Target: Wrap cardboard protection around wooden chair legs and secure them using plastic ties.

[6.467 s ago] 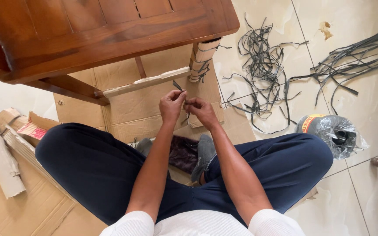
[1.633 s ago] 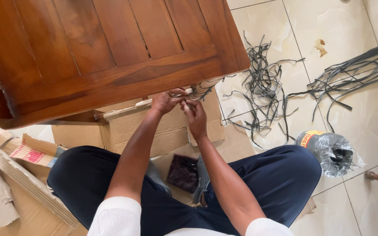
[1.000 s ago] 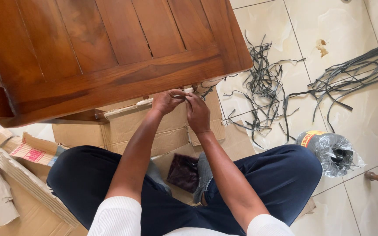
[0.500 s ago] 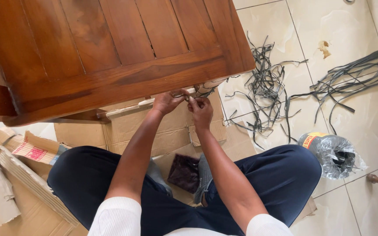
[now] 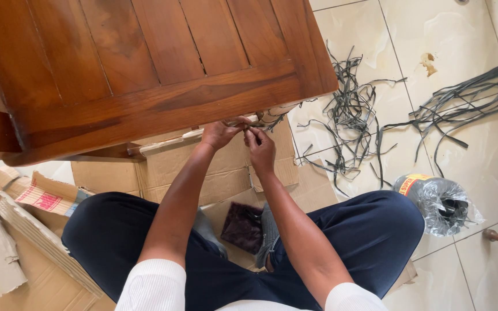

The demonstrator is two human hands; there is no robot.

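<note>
I sit cross-legged on the floor in front of a brown wooden table (image 5: 145, 63). My left hand (image 5: 219, 135) and my right hand (image 5: 260, 150) meet just under the table's front edge, at a cardboard-wrapped crossbar (image 5: 171, 141). Both pinch a thin dark grey strap (image 5: 247, 128) that runs to the wrapped table leg (image 5: 272, 115). The strap is mostly hidden by my fingers and the table top.
Loose grey strap offcuts (image 5: 347, 115) lie tangled on the tiled floor to the right, with longer strips (image 5: 468, 95) farther right. A plastic-wrapped roll of strap (image 5: 439, 196) stands by my right knee. Flattened cardboard (image 5: 24, 230) lies at left. A dark cloth (image 5: 240, 227) sits between my legs.
My head has leaned forward, so the table top now covers more of the view. My hands have risen to the table's edge and keep working the strap with small finger moves.
</note>
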